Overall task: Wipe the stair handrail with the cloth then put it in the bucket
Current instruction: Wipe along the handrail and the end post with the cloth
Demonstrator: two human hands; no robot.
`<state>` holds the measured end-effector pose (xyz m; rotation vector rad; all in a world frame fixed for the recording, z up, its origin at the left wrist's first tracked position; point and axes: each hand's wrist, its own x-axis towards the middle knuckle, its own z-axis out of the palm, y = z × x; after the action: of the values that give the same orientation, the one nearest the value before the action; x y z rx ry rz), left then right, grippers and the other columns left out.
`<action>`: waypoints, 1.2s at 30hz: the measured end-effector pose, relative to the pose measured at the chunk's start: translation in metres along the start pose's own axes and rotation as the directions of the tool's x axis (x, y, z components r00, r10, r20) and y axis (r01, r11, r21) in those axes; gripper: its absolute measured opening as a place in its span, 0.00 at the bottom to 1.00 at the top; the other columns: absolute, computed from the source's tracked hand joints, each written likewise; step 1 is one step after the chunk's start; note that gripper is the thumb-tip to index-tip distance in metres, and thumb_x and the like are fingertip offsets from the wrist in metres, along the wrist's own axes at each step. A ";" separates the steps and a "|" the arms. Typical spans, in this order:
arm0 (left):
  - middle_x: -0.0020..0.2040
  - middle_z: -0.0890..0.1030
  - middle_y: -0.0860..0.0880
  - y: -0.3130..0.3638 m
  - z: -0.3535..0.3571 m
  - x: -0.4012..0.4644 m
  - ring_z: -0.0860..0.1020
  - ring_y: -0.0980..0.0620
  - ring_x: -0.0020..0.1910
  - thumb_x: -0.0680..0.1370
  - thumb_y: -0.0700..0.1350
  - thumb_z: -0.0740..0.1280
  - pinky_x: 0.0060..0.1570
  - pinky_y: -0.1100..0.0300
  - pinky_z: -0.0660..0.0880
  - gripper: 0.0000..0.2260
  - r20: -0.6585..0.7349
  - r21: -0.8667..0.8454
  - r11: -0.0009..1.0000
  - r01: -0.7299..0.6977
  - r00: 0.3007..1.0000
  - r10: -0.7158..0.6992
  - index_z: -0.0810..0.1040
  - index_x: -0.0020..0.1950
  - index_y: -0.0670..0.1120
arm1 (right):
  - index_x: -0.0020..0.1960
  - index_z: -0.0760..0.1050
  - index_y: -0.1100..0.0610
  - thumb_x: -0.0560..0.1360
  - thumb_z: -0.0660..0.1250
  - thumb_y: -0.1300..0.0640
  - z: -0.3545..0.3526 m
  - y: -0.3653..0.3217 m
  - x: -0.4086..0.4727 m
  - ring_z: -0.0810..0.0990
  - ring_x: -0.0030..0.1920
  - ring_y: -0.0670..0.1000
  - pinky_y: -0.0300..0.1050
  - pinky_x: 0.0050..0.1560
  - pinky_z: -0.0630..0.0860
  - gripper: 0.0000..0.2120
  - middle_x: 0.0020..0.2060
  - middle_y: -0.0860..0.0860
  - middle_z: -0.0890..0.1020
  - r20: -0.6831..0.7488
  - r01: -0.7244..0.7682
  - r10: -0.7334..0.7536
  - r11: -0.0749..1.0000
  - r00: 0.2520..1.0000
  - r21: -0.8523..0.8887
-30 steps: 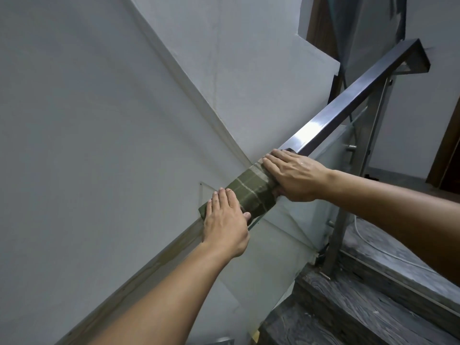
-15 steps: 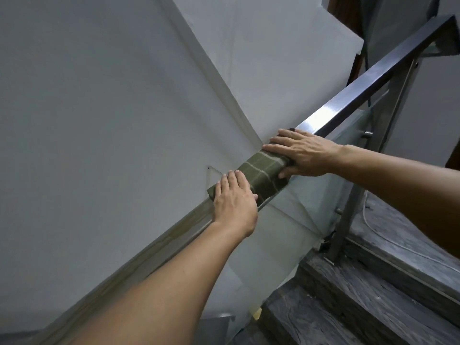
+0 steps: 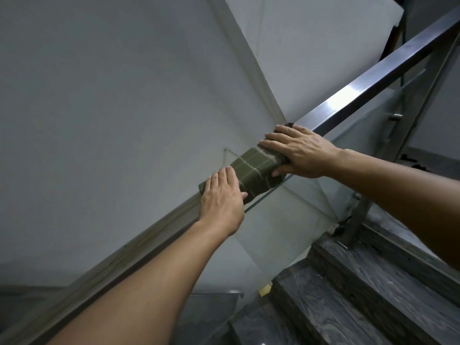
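An olive-green checked cloth [image 3: 256, 169] is wrapped over the dark metal stair handrail [image 3: 373, 80], which rises toward the upper right. My left hand [image 3: 222, 200] presses the lower end of the cloth, fingers flat on top and thumb on the near side. My right hand [image 3: 301, 151] clamps the upper end of the cloth against the rail, fingers over the top and thumb underneath. The rail below my left hand is hidden by my forearm. No bucket is in view.
A glass panel [image 3: 298, 215] hangs under the rail, held by a metal post [image 3: 358, 217]. Dark stone steps [image 3: 361, 290] climb at the lower right. A plain grey wall [image 3: 112, 108] fills the left side beyond the rail.
Both hands keep hold of the cloth on the rail. The view has swung left and down, so the hands and rail sit further right in the frame.
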<state>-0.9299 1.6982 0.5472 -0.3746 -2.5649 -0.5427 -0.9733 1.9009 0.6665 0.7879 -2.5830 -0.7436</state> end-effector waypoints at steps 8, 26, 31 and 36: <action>0.74 0.63 0.40 -0.037 -0.001 -0.037 0.61 0.42 0.74 0.80 0.51 0.58 0.74 0.50 0.59 0.28 -0.004 0.008 1.000 0.025 1.000 -0.025 0.53 0.75 0.40 | 0.75 0.56 0.48 0.70 0.50 0.28 0.002 -0.051 0.006 0.60 0.74 0.58 0.59 0.73 0.57 0.40 0.72 0.52 0.67 -0.045 0.023 -0.022 0.999 0.999 0.025; 0.67 0.69 0.43 -0.174 -0.002 -0.161 0.68 0.45 0.66 0.78 0.49 0.63 0.69 0.51 0.64 0.26 -0.074 -0.021 0.999 0.045 0.996 -0.046 0.58 0.72 0.42 | 0.73 0.61 0.49 0.71 0.52 0.29 0.006 -0.237 0.027 0.67 0.71 0.58 0.61 0.69 0.63 0.37 0.69 0.53 0.72 -0.120 0.060 -0.053 0.997 0.991 0.052; 0.69 0.68 0.44 -0.220 -0.004 -0.205 0.67 0.45 0.68 0.78 0.48 0.63 0.71 0.50 0.64 0.26 -0.072 -0.035 0.997 0.061 0.995 -0.064 0.57 0.72 0.43 | 0.73 0.61 0.50 0.71 0.53 0.29 0.004 -0.302 0.033 0.67 0.71 0.59 0.61 0.69 0.63 0.37 0.69 0.53 0.72 -0.109 0.051 -0.044 0.997 0.993 0.065; 0.69 0.68 0.44 -0.259 -0.010 -0.244 0.67 0.46 0.68 0.77 0.48 0.64 0.70 0.51 0.64 0.27 -0.059 -0.044 0.995 0.087 0.994 -0.090 0.57 0.72 0.43 | 0.73 0.60 0.50 0.72 0.51 0.29 0.003 -0.358 0.040 0.66 0.71 0.60 0.63 0.70 0.62 0.37 0.69 0.54 0.72 -0.085 0.054 -0.047 0.995 0.995 0.086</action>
<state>-0.8121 1.4263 0.3508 -0.2551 -2.5239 -0.6306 -0.8577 1.6237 0.4668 0.8943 -2.5441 -0.6014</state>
